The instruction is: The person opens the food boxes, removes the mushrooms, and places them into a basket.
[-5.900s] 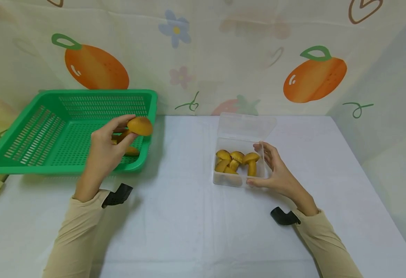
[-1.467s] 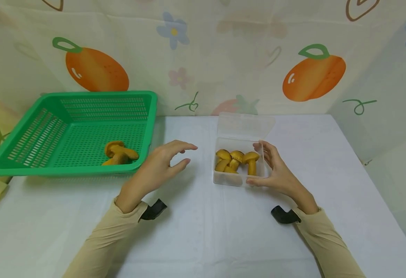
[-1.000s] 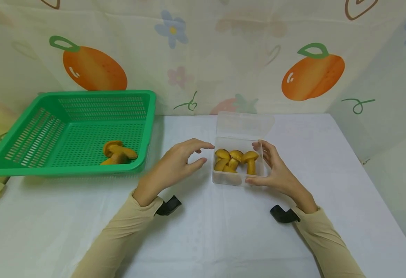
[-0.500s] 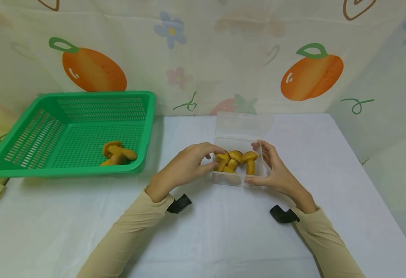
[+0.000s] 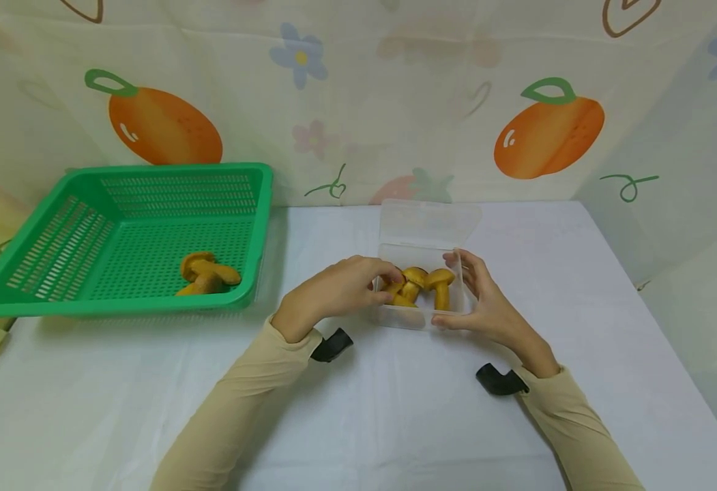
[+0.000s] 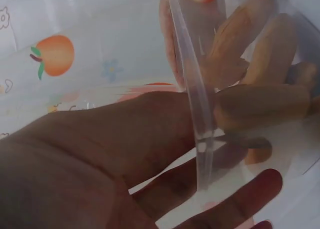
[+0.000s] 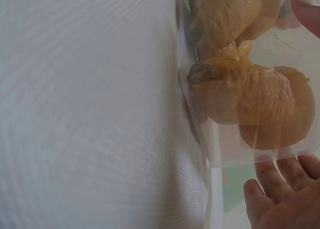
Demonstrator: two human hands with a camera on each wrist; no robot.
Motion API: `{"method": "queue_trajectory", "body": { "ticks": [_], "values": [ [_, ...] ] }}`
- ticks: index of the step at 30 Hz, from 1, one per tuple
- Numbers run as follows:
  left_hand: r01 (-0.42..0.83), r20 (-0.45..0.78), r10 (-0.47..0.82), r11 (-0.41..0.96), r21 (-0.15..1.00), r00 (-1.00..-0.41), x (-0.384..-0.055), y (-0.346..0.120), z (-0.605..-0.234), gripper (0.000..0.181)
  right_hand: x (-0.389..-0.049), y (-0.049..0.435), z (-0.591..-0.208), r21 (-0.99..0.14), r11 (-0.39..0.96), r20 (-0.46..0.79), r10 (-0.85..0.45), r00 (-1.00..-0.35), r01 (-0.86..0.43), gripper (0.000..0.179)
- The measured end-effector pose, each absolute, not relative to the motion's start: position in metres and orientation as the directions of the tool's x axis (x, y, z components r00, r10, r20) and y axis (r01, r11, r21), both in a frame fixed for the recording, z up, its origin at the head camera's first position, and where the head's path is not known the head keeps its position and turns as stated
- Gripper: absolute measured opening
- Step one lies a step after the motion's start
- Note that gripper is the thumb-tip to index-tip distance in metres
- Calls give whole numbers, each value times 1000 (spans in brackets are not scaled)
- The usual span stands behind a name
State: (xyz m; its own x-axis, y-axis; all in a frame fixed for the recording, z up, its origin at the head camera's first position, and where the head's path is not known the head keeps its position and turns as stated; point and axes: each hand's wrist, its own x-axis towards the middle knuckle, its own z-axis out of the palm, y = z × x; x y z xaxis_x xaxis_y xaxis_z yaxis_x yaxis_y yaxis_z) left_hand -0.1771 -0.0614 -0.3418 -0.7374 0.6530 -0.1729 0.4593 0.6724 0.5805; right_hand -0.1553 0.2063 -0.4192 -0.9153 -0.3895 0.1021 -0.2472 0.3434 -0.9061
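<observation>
A clear plastic box [image 5: 404, 318] stands on the table with its lid [image 5: 430, 221] folded back. Several brown-yellow mushrooms lie inside it, among them one upright mushroom [image 5: 441, 288] on the right and a middle mushroom [image 5: 415, 278]. My left hand [image 5: 338, 292] reaches over the box's left wall, its thumb and fingers pinching the leftmost mushroom [image 5: 393, 286], which they partly hide. On the other side my right hand [image 5: 487, 310] grips the box, thumb at the front wall and fingers at the back right. Mushroom stems [image 6: 262, 106] show through the plastic in the left wrist view.
A green basket [image 5: 119, 305] stands at the back left, with a few mushrooms [image 5: 207, 274] in its right front part. White cloth [image 5: 395, 409] covers the table. Behind it hangs a printed curtain [image 5: 358, 88].
My left hand, earlier holding a mushroom over the basket, came away without it, then moved right into the box and closed its fingers on the leftmost mushroom. My right hand stayed on the box.
</observation>
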Motion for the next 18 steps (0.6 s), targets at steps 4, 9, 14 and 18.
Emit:
{"method": "queue_trajectory", "body": {
  "ticks": [4,9,14,18],
  "values": [
    [410,-253,617,724,555,-745,-182,-56,-339,32,-156,206,-420,-907,340,101,-392,-914,-246,110],
    [403,-296,602,752,522,-741,-186,-51,-336,33,-156,206,-421,-909,337,102,-392,-914,-246,109],
    [408,-303,594,766,497,-745,-189,-47,-336,34,-156,206,-420,-906,334,117,-393,-912,-260,109],
    [400,-297,566,788,468,-769,-188,-43,-339,36,-156,206,-420,-906,328,124,-396,-910,-267,110]
  ]
}}
